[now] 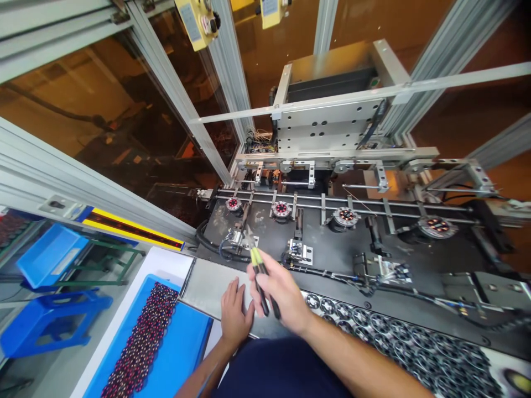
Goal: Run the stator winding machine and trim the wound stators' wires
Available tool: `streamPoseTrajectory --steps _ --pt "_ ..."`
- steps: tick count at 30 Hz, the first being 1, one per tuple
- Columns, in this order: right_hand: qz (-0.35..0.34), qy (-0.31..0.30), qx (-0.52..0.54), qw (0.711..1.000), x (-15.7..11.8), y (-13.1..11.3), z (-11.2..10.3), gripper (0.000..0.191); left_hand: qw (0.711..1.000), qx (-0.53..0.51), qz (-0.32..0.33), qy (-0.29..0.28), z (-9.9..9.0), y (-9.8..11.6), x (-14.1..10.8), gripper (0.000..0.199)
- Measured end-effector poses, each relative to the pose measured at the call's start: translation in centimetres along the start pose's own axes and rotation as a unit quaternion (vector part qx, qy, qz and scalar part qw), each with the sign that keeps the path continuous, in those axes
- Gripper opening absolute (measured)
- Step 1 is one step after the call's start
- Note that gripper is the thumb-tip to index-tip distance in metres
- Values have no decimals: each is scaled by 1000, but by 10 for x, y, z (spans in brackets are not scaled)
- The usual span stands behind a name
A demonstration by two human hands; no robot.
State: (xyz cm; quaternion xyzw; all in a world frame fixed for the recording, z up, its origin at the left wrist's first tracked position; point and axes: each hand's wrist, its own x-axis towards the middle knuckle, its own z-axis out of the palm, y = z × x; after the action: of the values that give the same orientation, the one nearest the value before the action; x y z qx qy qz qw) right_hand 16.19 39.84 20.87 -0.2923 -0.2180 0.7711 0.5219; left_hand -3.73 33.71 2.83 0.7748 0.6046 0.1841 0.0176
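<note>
My right hand (282, 284) is wrapped round a pair of pliers (259, 270) with yellow-green and black handles. The tip of the pliers points away from me, over the near edge of the black machine bed. Flat on the bare metal ledge (203, 287) rests my left hand (235, 312), its fingers stretched out and nothing in it. Beyond the pliers stands a small metal clamp fixture (237, 237). Round parts with red centres, one at the far left (234, 204) and one beside it (281, 210), sit in holders along the rails.
On the left, a blue tray (186, 337) holds many red-and-black round parts (141, 342). Rows of black ring parts (398, 337) lie to the right. Two metal rails (357, 203) cross the machine bed. A yellow strip (133, 228) runs along the frame; a blue stool (45, 323) stands below.
</note>
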Motion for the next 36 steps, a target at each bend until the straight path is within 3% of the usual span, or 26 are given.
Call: streamPoseTrajectory --steps 2,4,7,11,17,36 --pt "-19 26 -13 999 -27 -14 -16 56 1000 -1 -1 3 0 0 0 41" --pt "-61 113 -23 991 -38 -27 -42 53 1000 -1 -2 6 1 -1 -1 39" --pt "-101 227 -19 969 -33 -41 -83 38 1000 -1 -1 8 3 -4 -2 38" --pt "-109 282 6 953 -17 -48 -115 33 1000 3 7 8 4 -5 -2 38" --pt "-116 302 34 946 -8 -52 -126 38 1000 13 21 15 3 -4 0 38" --pt "-114 282 46 952 1 -53 -136 39 1000 10 19 13 8 -7 -3 40"
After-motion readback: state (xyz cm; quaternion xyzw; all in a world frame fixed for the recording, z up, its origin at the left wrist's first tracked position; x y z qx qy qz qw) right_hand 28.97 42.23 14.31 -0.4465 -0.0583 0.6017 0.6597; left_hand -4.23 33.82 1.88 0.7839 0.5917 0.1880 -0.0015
